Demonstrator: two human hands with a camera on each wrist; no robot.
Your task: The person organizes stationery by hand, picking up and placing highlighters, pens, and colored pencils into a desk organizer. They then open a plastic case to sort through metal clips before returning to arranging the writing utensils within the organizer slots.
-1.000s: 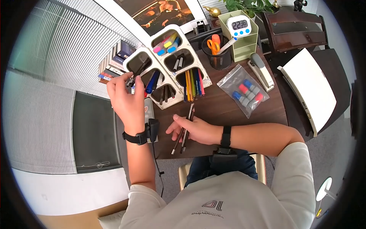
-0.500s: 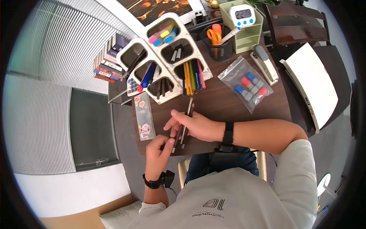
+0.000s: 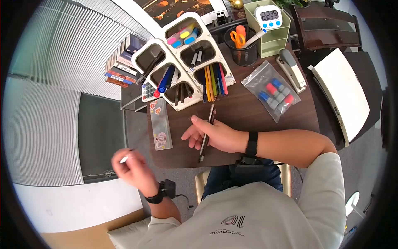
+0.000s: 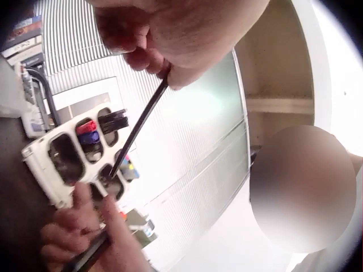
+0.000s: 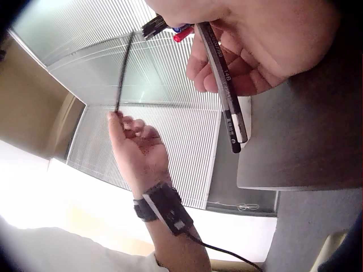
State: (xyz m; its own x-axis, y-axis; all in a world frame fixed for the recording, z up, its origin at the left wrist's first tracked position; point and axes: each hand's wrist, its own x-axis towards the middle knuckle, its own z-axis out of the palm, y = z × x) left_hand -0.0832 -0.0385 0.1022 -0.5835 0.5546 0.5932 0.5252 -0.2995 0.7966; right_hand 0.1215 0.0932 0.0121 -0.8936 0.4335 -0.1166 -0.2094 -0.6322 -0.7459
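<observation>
Raised off the left side of the desk, my left hand (image 3: 134,170) pinches a dark pencil (image 4: 139,127) near one end. In the head view that pencil points almost at the camera, its pale end (image 3: 124,159) showing. My right hand (image 3: 224,137) holds two more dark pencils (image 5: 224,90) between thumb and fingers, low over the desk's front part. Printed lettering shows on their barrels in the right wrist view. Beyond both hands stands a white organizer (image 3: 183,74) with pens, highlighters, coloured pencils (image 3: 210,85) and dark pencils in its compartments.
A clear sticker-covered case (image 3: 161,128) lies left on the desk (image 3: 257,133). To the right are a zip bag of markers (image 3: 271,91), a stapler (image 3: 291,69), a black mesh cup (image 3: 244,58) and a timer (image 3: 268,17). Books (image 3: 120,68) stand at the back left.
My left hand came down from the organizer to the pencils in my right hand, took one and carried it out to the left. The right hand stays about where it was.
</observation>
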